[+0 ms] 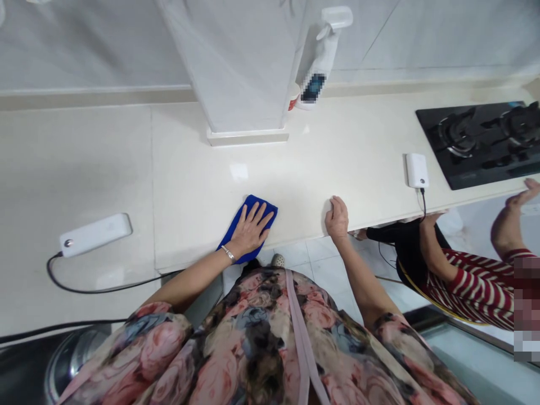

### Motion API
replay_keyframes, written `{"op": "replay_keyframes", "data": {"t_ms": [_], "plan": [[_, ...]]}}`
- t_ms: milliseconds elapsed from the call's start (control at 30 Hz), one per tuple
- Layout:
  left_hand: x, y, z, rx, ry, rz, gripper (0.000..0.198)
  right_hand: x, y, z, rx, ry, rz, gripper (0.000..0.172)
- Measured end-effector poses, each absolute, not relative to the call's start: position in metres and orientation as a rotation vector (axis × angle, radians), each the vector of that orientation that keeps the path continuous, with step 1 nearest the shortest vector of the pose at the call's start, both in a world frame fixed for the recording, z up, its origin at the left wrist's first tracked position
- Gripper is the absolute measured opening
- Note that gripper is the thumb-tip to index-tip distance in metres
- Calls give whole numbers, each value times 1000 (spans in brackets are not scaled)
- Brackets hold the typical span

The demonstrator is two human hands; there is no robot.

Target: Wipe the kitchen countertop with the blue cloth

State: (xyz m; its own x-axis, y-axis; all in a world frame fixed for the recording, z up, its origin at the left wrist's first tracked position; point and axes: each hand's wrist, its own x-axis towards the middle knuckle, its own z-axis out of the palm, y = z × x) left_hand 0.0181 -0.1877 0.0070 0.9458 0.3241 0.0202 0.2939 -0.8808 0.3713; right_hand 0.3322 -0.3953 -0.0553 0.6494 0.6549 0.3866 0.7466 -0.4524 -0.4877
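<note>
My left hand (pixel 250 228) lies flat with its fingers spread on a folded blue cloth (pixel 270 212). The cloth rests on the pale countertop (pixel 189 185), and its near end hangs over the front edge. A bracelet is on my left wrist. To the right, my right hand (pixel 337 218) rests at the counter's front edge with its fingers curled in. Nothing shows in it, and it is apart from the cloth.
White power banks with black cables lie on the counter, one at left (pixel 97 233) and one at right (pixel 417 170). A spray bottle (pixel 327 56) and a cup (pixel 294 94) stand by the pillar (pixel 248 67). A gas hob (pixel 476 140) and a person in striped clothing (pixel 476 281) are at right.
</note>
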Motion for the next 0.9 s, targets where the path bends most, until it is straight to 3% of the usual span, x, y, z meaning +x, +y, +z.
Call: {"op": "replay_keyframes", "data": {"t_ms": [300,900], "plan": [[62,-195,4,2698,-265,-11,60,328,-393,-52,-2221,-1046,-181,48],[204,-213,-4,2626,-170,163,43,329,-391,-43,-2246,-1053,-122,51]]}}
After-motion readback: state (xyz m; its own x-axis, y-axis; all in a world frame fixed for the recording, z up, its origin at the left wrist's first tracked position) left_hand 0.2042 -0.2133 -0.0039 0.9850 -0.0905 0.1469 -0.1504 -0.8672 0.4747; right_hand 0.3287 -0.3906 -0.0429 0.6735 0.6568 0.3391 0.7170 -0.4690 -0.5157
